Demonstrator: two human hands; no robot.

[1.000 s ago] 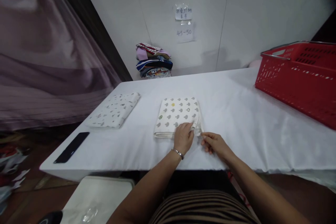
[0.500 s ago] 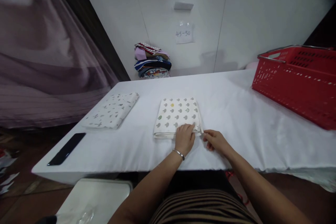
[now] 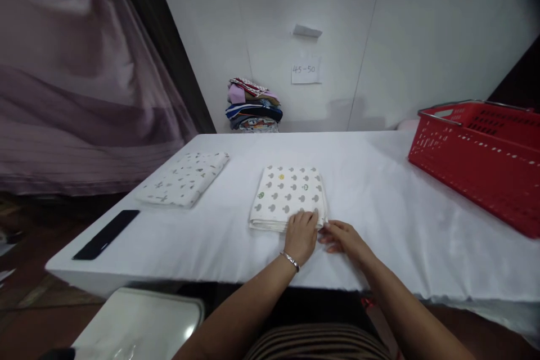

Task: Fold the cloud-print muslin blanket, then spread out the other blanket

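A folded white cloth (image 3: pixel 288 194) with grey tree-like prints and a few green and yellow ones lies in the middle of the table. My left hand (image 3: pixel 301 233), a silver bracelet at its wrist, rests on the cloth's near edge toward the right corner, fingers lying flat on top. At that same corner, my right hand (image 3: pixel 342 239) pinches the cloth's edge between thumb and forefinger, its other fingers curled below. A second folded white cloth (image 3: pixel 183 180) with small scattered prints lies to the left.
A black phone-like slab (image 3: pixel 105 234) lies near the left edge of the white-covered table (image 3: pixel 202 247). To the right stands a red basket (image 3: pixel 476 163). Folded fabrics are stacked (image 3: pixel 254 106) behind the table, by a wall with a paper sign (image 3: pixel 306 71). A white stool (image 3: pixel 143 320) is below.
My view has shifted, so the scene sits slightly lower. My right hand has moved in closer to my left; the cloth's corner it pulled outward now lies closer to the stack.
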